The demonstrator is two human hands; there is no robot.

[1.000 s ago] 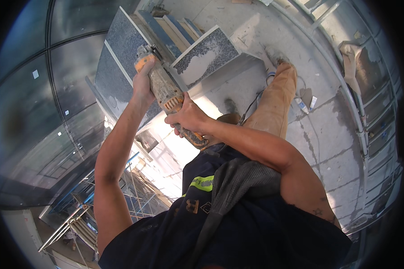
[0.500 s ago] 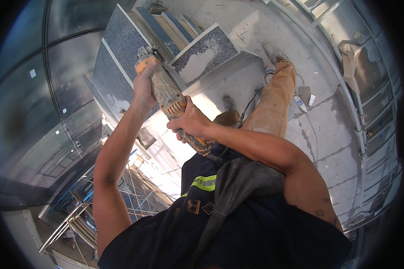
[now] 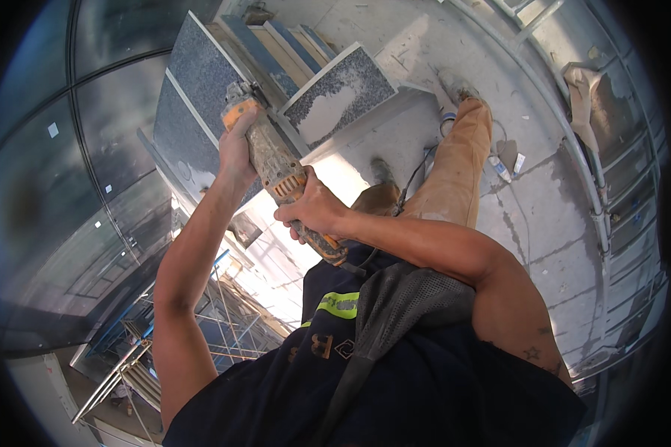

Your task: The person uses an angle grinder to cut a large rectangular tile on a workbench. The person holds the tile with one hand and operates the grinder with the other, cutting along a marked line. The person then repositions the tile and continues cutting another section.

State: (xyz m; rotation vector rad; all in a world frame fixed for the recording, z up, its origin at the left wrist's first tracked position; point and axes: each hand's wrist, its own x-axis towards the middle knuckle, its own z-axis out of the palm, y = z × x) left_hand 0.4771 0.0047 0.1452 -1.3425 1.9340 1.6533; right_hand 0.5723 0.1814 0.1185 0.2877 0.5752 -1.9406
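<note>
An angle grinder, orange and dusty grey, slants across the upper middle of the head view, its head end up and to the left. My left hand is closed round it just behind the orange gear head. Farther down the body, beside the vents, my right hand grips the housing. The grinder's head lies over the edge of a speckled dark stone slab; its disc is hard to make out. A second speckled slab, partly coated with pale dust, lies to the right.
Blue and wooden boards lie between the slabs. Dark glass panels rise at the left. A metal railing runs along the right. A small bottle and a cord lie on the concrete floor beside my leg.
The grinder and both hands have shifted very slightly left and down in the picture. Both hands keep their hold on it.
</note>
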